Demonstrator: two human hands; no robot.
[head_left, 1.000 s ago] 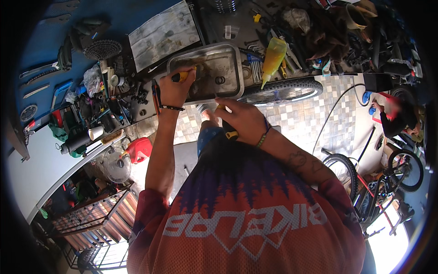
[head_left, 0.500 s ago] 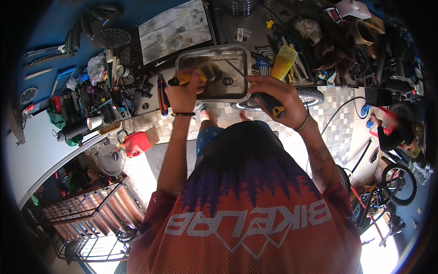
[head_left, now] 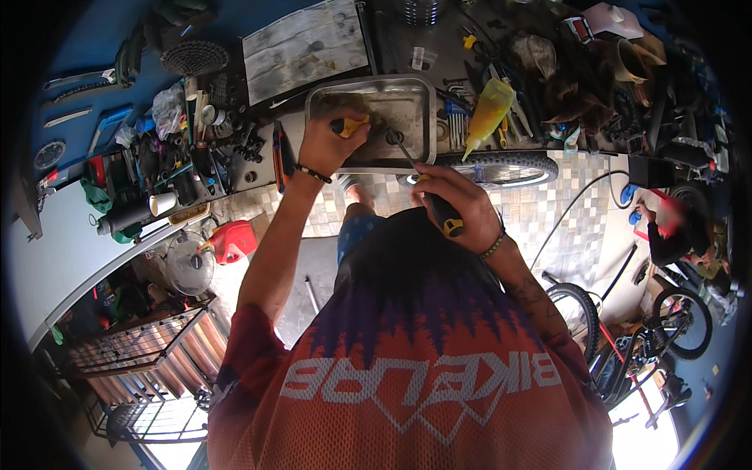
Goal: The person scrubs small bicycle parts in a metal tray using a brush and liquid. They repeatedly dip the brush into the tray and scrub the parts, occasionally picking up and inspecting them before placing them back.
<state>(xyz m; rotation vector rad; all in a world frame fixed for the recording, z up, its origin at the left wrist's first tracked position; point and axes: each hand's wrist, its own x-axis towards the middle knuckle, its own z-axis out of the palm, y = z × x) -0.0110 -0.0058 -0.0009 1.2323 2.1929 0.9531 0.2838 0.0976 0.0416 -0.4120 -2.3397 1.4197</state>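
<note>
My right hand (head_left: 458,205) is closed round a screwdriver (head_left: 445,216) with a black-and-yellow handle. Its thin shaft points up and left into a shallow metal tray (head_left: 429,117), where the tip meets or overlaps a small dark ring (head_left: 394,137). Over the tray's left side, my left hand (head_left: 333,145) grips a tool with a yellow-and-black handle (head_left: 349,126). The working end of that tool is not clear from here. Dark, dirty residue stains the tray's floor.
A yellow squeeze bottle (head_left: 490,111) lies right of the tray, near hex keys. Beyond it sits a stained white board (head_left: 305,51). Tools and a cassette (head_left: 194,57) crowd the left. A bicycle wheel (head_left: 509,168) is below the bench edge; another person (head_left: 689,227) is far right.
My right hand has moved down and left, bringing the screwdriver tip onto the ring. My left hand has shifted slightly right and turned its tool so the handle's end faces up.
</note>
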